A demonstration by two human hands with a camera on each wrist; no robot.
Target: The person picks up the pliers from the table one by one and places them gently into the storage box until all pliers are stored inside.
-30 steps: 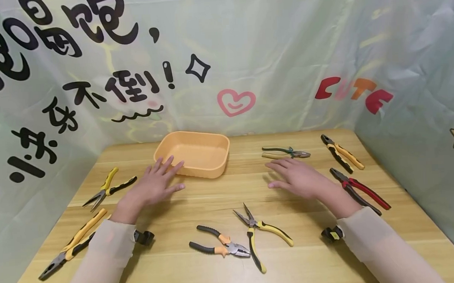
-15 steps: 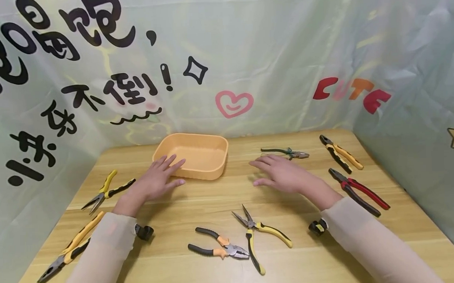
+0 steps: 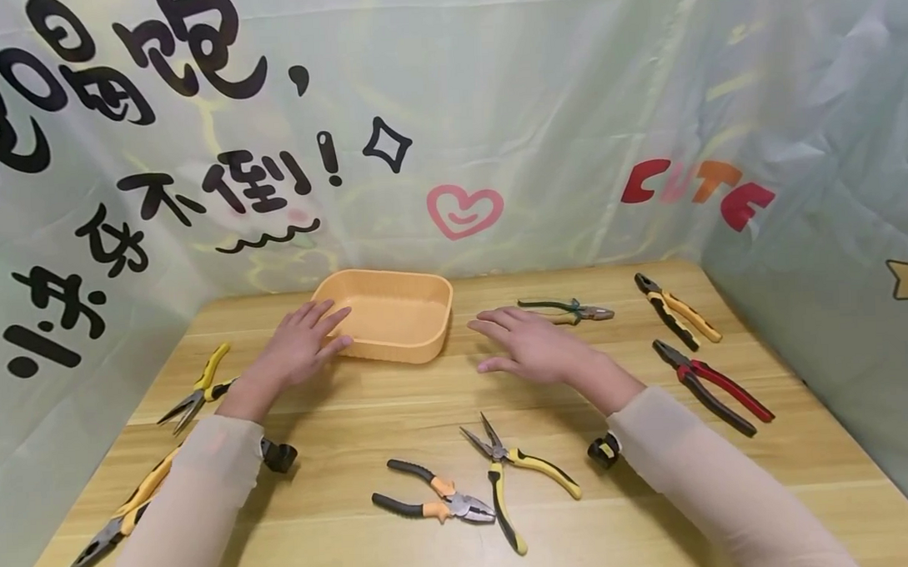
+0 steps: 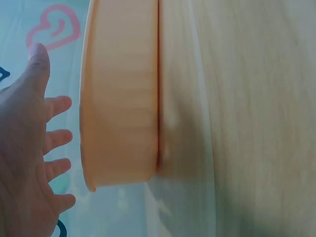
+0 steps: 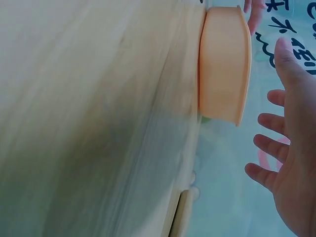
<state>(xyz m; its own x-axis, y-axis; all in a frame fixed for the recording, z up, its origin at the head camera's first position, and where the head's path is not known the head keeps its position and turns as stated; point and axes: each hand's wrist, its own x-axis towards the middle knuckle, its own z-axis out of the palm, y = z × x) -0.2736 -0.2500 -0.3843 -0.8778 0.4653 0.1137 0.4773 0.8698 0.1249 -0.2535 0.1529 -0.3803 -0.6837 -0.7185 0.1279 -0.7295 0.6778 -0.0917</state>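
Observation:
An orange plastic basin [image 3: 400, 352] stands near the back of the wooden table, left of the middle. My left hand [image 3: 300, 343] is over its left front corner, fingers spread, holding nothing; the left wrist view has the hand [image 4: 29, 118] beside the basin wall [image 4: 121, 98]. To the right of the basin, my right hand [image 3: 534, 343] hovers above the table with relaxed fingers and an empty palm [image 5: 296, 143]. Nearest to it are green-handled pliers [image 3: 593, 313], with one handle partly hidden behind the hand.
At right lie yellow-and-black pliers [image 3: 676, 309] and red-and-black pliers [image 3: 716, 387]. Long-nose pliers [image 3: 499, 453] and orange-and-black pliers [image 3: 439, 493] lie front centre. Along the left are yellow long-nose pliers [image 3: 195, 397] and larger pliers [image 3: 120, 520], partly covered by the sleeve. A printed curtain [image 3: 554, 146] encloses the table.
My right hand has moved left toward the basin, now in front of the green pliers' handle end. The left hand has shifted slightly left and up. All the pliers stay put.

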